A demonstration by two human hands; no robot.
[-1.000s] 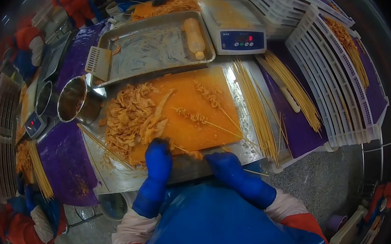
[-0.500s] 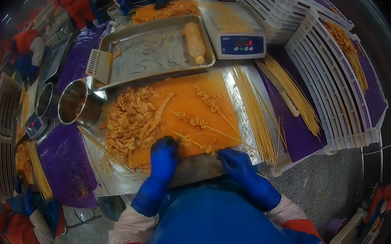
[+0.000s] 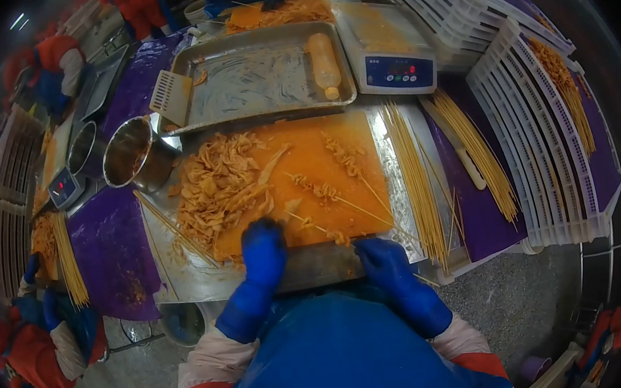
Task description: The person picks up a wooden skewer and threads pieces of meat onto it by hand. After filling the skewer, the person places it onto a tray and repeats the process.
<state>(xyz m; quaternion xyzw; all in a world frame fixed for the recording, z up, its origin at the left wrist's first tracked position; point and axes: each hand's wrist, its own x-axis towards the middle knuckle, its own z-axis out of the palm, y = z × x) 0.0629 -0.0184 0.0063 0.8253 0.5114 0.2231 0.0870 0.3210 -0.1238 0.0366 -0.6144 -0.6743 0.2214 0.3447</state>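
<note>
My right hand (image 3: 386,261), in a blue glove, is closed around a bamboo skewer (image 3: 320,228) at the front edge of the orange cutting board (image 3: 327,132). Small pieces of orange-coated food are threaded on that skewer, and its tip points up and left. My left hand (image 3: 263,257), also gloved, has its fingers curled at the board's edge left of the skewer; whatever is in them is hidden. A pile of sauced food strips (image 3: 219,180) lies beyond my left hand. Two loaded skewers, a nearer one (image 3: 317,188) and a farther one (image 3: 344,157), rest on the board.
Behind the board stand a metal tray (image 3: 254,76) holding a bottle (image 3: 324,65), and a scale (image 3: 397,73). Bare skewers (image 3: 416,184) and a knife (image 3: 464,157) lie to the right, near stacked white crates (image 3: 537,142). Metal pots (image 3: 135,157) stand left. Co-workers are around.
The whole view has shifted slightly, so the table appears farther right. Both hands stay near the board's front edge, and the right hand still grips the skewer.
</note>
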